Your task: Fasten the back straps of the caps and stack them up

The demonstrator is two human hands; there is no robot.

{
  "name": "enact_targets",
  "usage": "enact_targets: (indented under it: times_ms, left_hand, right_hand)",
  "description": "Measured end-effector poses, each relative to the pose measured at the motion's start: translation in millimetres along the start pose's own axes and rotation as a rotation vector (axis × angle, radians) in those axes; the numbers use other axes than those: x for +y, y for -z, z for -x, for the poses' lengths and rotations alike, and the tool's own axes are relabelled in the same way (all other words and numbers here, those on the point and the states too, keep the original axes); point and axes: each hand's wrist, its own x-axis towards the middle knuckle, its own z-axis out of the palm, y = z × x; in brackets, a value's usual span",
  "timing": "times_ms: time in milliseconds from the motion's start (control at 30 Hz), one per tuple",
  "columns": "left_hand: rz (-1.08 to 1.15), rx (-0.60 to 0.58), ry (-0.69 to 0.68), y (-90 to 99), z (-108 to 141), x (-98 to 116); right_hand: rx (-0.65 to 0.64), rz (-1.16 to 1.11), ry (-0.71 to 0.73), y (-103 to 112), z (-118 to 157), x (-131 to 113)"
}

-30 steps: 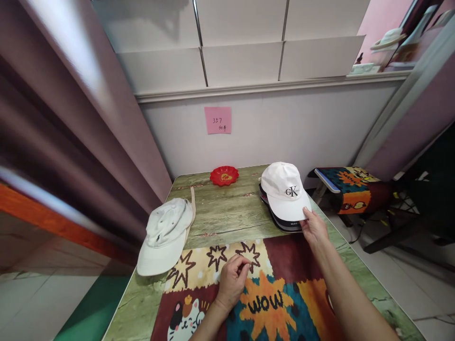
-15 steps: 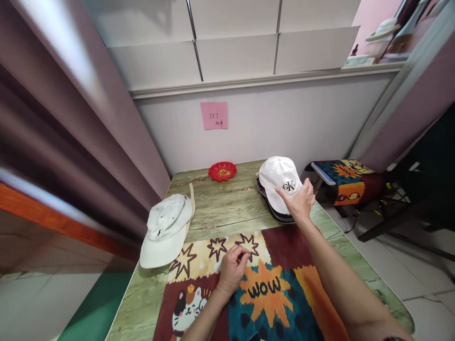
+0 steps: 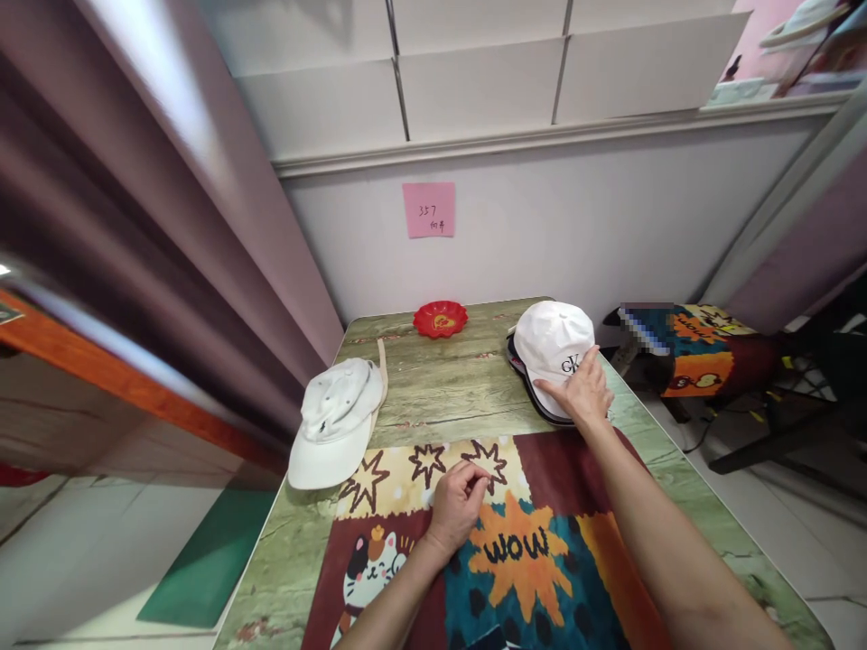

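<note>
A white baseball cap (image 3: 552,338) with dark letters on its front sits on top of dark caps (image 3: 518,370) at the right of the table. My right hand (image 3: 583,393) lies against its front and brim, thumb and fingers spread apart, without a visible grip. Loosely curled, my left hand (image 3: 459,506) rests over the patterned mat (image 3: 555,460), and nothing shows between its fingers. Toward the table's left edge lies an off-white cap (image 3: 339,411) with a small dark emblem, its brim toward me, beside a beige strap (image 3: 383,361).
A red scalloped dish (image 3: 440,320) stands near the back edge of the wooden-look table (image 3: 440,388). Behind it, a pink note (image 3: 429,209) is stuck to the wall. Curtains (image 3: 271,226) hang at left; a stool with a printed cover (image 3: 704,352) stands beyond the right edge.
My view has shifted, so the table's things appear further right. My right hand's fingers now lie flatter against the white cap's front. The left hand keeps its curled pose over the mat.
</note>
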Motion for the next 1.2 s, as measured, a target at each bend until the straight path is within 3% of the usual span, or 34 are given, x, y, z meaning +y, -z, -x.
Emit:
enact_targets:
  times_ms: [133, 200, 300, 400, 467, 533, 600, 700, 833, 900, 967, 1100, 1167, 1200]
  left_hand:
    - [0.011, 0.021, 0.015, -1.7, 3.0, 4.2]
    - [0.020, 0.031, 0.022, -3.0, 4.5, 5.1]
    - [0.018, 0.041, 0.016, -5.9, 5.8, 3.6]
    - [0.000, 0.056, 0.011, -9.3, 6.1, 0.6]
    - [-0.017, 0.066, 0.015, -10.7, 6.0, -1.1]
    - [-0.023, 0.067, 0.016, -11.0, 6.1, -2.0]
    - [-0.011, 0.065, 0.016, -10.9, 7.2, -2.4]
    - [0.050, 0.075, 0.034, -12.5, 10.4, -2.8]
    - [0.281, 0.104, 0.139, -6.1, 5.0, -5.0]
    - [0.375, 0.173, 0.196, 14.9, -9.0, -7.4]
    - [0.311, 0.345, 0.198, 53.6, -30.4, -12.6]
    - [-0.083, 0.821, 0.236, 155.6, -75.5, -36.6]
    - [-0.381, 0.915, 0.296, 195.3, -89.0, -52.6]
    - [-0.423, 0.925, 0.313, 208.8, -92.8, -60.0]
  right_hand:
    - [0.076, -0.048, 0.038, -2.6, 10.6, 3.8]
    - [0.176, -0.102, 0.090, -0.1, 19.4, 1.8]
    - [0.375, -0.250, 0.303, 1.2, 37.3, -15.2]
    - [0.469, -0.410, 0.534, -11.8, 57.8, -50.6]
    - [0.394, -0.482, 0.666, -29.6, 70.2, -77.6]
    - [0.259, -0.605, 0.688, -50.6, 80.2, -99.1]
    - [0.095, -0.756, 0.564, -70.4, 87.4, -110.0]
    - [-0.110, -0.875, 0.307, -93.7, 91.2, -106.8]
    - [-0.225, -0.910, 0.161, -110.0, 84.5, -91.1]
    - [-0.237, -0.946, 0.119, -110.9, 79.9, -87.4]
    - [-0.241, -0.973, 0.099, -107.8, 76.7, -86.7]
    - [-0.234, -0.983, 0.093, -97.2, 74.1, -88.1]
    - [-0.234, -0.998, 0.079, -92.8, 73.3, -88.6]
    - [-0.238, -1.013, 0.069, -91.1, 72.9, -88.8]
